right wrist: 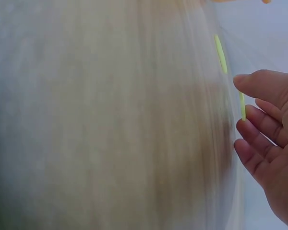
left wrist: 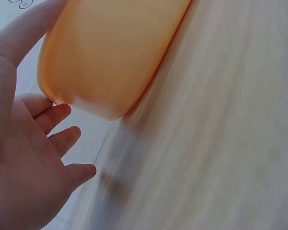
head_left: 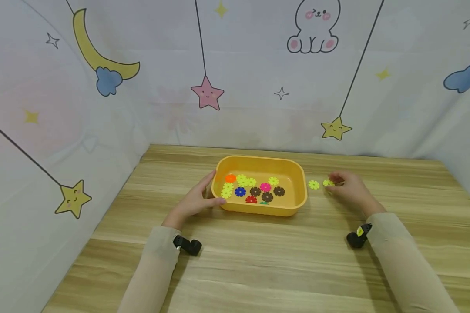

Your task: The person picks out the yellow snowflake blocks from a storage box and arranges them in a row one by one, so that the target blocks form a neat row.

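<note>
A yellow plastic basin [head_left: 262, 209] stands on the wooden table, with several flower-shaped, notched plastic discs inside in yellow-green, brown, blue, pink, red, orange and green. My left hand [head_left: 193, 200] holds the basin's left end, thumb at the front corner and fingers at the back; the left wrist view shows the fingertips touching the basin wall [left wrist: 110, 52]. To the right of the basin, my right hand [head_left: 350, 191] has its thumb and fingers at opposite edges of a yellow-green disc [right wrist: 242, 106]. Another yellow-green disc [head_left: 313, 184] lies flat between that hand and the basin.
The wooden table [head_left: 258, 265] reaches back to a pale cloth backdrop [head_left: 250, 126] printed with stars, moons and a cartoon animal. Cloth also hangs along the left and right sides. A small black camera [head_left: 188, 245] is strapped to each wrist.
</note>
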`<state>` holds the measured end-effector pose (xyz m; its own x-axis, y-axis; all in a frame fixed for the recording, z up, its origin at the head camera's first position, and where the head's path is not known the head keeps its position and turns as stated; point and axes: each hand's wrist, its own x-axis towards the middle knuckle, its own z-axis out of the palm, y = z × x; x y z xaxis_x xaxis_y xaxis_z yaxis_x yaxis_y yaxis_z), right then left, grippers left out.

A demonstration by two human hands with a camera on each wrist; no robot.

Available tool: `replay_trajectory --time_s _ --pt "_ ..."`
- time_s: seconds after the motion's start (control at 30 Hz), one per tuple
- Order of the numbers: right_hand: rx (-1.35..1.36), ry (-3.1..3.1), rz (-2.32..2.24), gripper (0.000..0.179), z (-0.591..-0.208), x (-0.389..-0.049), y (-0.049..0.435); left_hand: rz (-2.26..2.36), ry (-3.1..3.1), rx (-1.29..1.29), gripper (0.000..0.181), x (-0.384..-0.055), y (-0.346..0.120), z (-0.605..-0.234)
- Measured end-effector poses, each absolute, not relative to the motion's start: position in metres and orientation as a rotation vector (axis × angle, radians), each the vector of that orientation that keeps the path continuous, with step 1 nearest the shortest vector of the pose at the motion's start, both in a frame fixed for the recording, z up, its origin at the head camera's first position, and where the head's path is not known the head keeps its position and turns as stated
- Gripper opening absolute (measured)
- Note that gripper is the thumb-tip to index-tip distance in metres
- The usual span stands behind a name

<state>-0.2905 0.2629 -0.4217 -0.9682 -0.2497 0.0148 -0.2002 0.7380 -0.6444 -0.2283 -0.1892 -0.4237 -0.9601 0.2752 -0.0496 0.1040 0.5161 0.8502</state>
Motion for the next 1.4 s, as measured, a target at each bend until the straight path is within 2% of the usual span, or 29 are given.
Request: replay_trajectory --time_s 0.7,1.0,1.4 --pt "-0.376 2.844 -1.000 0.050 -0.423 -0.291 0.265 1.433 2.569 0.328 0.103 -0.230 -0.189 -0.425" --pt "-0.359 2.831 -1.036 0.055 -0.388 -0.299 0.255 1.430 2.581 0.323 0.104 -0.231 -0.190 -0.426" --pt "-0.555 2.873 -1.127 0.045 -0.354 -0.295 0.211 1.427 2.576 0.315 0.106 -0.230 -0.191 -0.426"
